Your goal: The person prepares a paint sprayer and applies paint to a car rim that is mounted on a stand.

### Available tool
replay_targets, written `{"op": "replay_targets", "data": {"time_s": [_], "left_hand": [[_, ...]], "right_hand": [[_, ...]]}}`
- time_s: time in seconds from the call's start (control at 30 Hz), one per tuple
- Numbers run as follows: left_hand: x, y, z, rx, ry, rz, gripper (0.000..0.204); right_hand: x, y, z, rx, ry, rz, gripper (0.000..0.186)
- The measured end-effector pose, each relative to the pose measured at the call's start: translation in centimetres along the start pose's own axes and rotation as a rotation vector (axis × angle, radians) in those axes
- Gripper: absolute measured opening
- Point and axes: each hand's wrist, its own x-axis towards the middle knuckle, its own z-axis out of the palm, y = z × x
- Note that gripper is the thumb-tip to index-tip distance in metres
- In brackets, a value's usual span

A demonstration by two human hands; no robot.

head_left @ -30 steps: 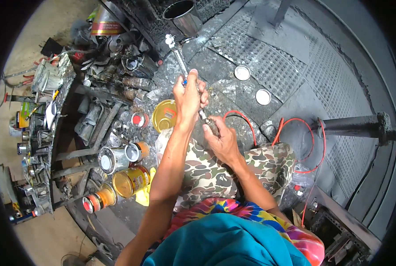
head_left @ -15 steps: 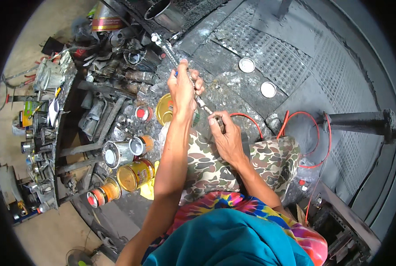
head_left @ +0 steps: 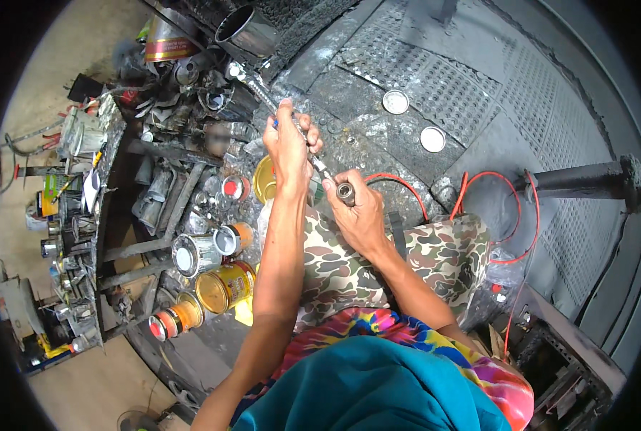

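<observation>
My left hand [head_left: 291,147] is wrapped round a long, slim silver metal tool [head_left: 259,87] with a knobbed far end, slanting up to the left. Its exact kind I cannot make out. The tool's near end reaches my right hand [head_left: 361,219], whose fingers close round a metal hose coupler [head_left: 345,192] with its round mouth facing up. A red air hose [head_left: 399,183] comes out from behind that hand. Whether the tool's near end touches the coupler is hard to tell. Both hands are in front of my camouflage trousers [head_left: 327,266].
Paint cans [head_left: 223,286] and an open-topped metal can [head_left: 247,34] stand on the left, by a cluttered bench [head_left: 108,187]. Two round lids [head_left: 433,139] lie on the grimy floor ahead. The hose loops past a dark post [head_left: 582,179] at the right.
My right hand has shifted slightly left and turned, so the coupler's round mouth now shows. The left hand still grips the tool. The whole view has shifted a little.
</observation>
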Motion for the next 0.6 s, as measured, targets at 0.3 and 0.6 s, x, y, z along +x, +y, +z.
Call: {"op": "replay_targets", "data": {"time_s": [0.3,0.6], "left_hand": [[-0.2,0.4,-0.5,-0.033,-0.048,-0.078,0.029],[-0.5,0.5,-0.3,-0.002,-0.026,-0.03,0.028]], "right_hand": [[0.2,1.5,-0.6,0.058,-0.087,-0.043,0.022],[-0.3,0.1,-0.3,0.079,-0.05,0.039,0.025]]}}
